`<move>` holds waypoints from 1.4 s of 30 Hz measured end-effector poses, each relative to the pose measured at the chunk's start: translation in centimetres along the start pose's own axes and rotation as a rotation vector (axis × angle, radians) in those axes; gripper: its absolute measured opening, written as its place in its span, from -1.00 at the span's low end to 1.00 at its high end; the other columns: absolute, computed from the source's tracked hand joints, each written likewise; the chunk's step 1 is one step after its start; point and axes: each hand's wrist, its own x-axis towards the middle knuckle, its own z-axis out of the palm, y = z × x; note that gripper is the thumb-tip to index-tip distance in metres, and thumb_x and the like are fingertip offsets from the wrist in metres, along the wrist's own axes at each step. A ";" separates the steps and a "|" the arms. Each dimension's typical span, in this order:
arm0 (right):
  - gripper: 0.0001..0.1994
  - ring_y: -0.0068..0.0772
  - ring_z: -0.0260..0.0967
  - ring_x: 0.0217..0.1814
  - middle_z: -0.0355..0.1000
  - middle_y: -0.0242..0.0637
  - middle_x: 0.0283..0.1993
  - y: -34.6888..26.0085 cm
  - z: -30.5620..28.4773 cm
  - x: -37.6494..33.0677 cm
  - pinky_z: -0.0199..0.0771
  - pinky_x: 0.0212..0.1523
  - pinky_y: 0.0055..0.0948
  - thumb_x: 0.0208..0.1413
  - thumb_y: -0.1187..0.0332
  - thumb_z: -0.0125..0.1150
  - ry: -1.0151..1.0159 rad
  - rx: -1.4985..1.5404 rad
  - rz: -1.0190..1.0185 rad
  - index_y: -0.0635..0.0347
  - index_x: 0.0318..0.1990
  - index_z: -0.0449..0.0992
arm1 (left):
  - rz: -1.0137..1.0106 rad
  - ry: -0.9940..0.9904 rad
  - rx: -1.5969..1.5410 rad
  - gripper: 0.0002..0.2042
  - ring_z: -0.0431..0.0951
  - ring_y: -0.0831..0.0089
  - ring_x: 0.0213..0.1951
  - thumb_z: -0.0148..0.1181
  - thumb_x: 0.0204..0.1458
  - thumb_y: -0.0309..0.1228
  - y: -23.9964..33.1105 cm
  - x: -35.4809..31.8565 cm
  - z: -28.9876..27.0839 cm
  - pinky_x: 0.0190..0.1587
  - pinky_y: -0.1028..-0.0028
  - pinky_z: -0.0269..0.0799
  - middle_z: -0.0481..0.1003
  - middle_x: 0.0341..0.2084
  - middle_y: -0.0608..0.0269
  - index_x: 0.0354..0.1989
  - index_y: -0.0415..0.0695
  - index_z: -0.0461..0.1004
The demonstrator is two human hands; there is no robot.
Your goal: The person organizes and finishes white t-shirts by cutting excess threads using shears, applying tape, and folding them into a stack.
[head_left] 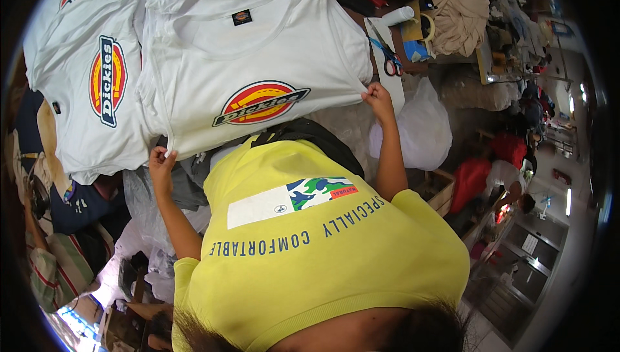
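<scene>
A white T-shirt with a round neck, a small black neck label and a red, yellow and black chest print lies spread in front of me. My left hand pinches its near edge at the left, fingers closed on the cloth. At the right, my right hand pinches the other end of that edge. The cloth is stretched between both hands. More white printed shirts lie in a heap to the left and behind it.
Scissors with dark handles lie on white card to the right, by a tape roll and a white thread cone. Beige cloth is piled beyond. A translucent plastic bag sits at right. Other people work at far right and left.
</scene>
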 end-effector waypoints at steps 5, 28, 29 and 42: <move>-0.84 -0.75 0.09 -0.51 0.19 -0.56 -0.52 -1.5 0.5 -1.2 0.08 -0.47 -0.75 -0.10 0.64 0.03 0.042 0.066 -0.020 0.14 -0.38 0.29 | 0.004 0.006 0.116 -0.79 0.33 0.72 -0.47 0.24 -0.12 -0.51 0.6 -1.3 1.3 -0.40 0.69 0.22 0.42 -0.43 0.46 -0.29 -0.15 0.37; -0.46 -0.34 -0.12 0.36 0.02 -0.35 0.30 -14.2 15.5 16.0 -0.11 0.25 -0.03 0.15 -0.01 -0.20 0.230 -1.370 -0.957 0.00 0.23 0.11 | 0.926 0.145 1.552 -0.44 -0.03 0.30 0.28 -0.15 0.08 -0.01 14.3 15.7 14.8 0.23 0.02 -0.24 0.06 0.23 0.29 0.23 0.02 0.07; -0.48 -0.34 -0.09 0.34 0.06 -0.34 0.28 -14.7 15.7 17.2 -0.11 0.24 -0.01 0.14 -0.02 -0.19 0.249 -1.356 -0.976 0.00 0.21 0.14 | 0.943 0.171 1.546 -0.44 -0.01 0.31 0.27 -0.15 0.07 -0.01 14.9 17.0 14.7 0.23 0.01 -0.24 0.09 0.22 0.29 0.23 0.03 0.08; -0.65 0.04 0.10 0.15 0.29 -0.19 0.05 -16.8 16.0 23.5 -0.05 0.10 0.07 0.08 -0.03 -0.08 0.198 -1.133 -0.920 -0.09 -0.14 0.48 | 0.743 0.080 1.407 -0.63 0.48 0.17 -0.40 -0.06 0.05 -0.03 20.1 22.6 12.8 -0.37 0.26 0.31 0.49 -0.52 0.12 -0.28 -0.10 0.44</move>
